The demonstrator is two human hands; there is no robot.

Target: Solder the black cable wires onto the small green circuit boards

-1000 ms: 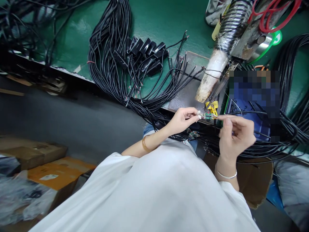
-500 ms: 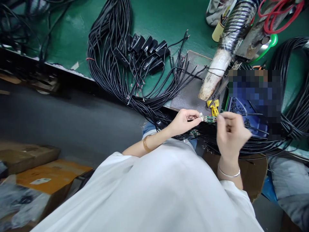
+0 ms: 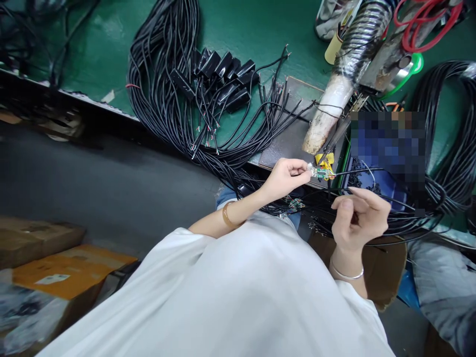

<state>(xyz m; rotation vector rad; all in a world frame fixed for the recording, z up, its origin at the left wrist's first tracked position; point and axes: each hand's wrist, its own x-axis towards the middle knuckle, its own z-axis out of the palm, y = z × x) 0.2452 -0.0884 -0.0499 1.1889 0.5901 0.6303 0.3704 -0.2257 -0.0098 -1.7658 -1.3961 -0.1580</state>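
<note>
left hand: pinches pale end piece, probably to leave wires free | green circuit board: just beyond this pinch, near bench edge | right hand: half-curled, apart from board; cannot tell if gripping | pipe: mouth near board, perhaps for suction

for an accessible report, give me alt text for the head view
A person's left hand holds a small green circuit board by one end, with a black cable running from the other; the right hand, fingers curled, is apart. Black cables and casings lie on the green bench.
</note>
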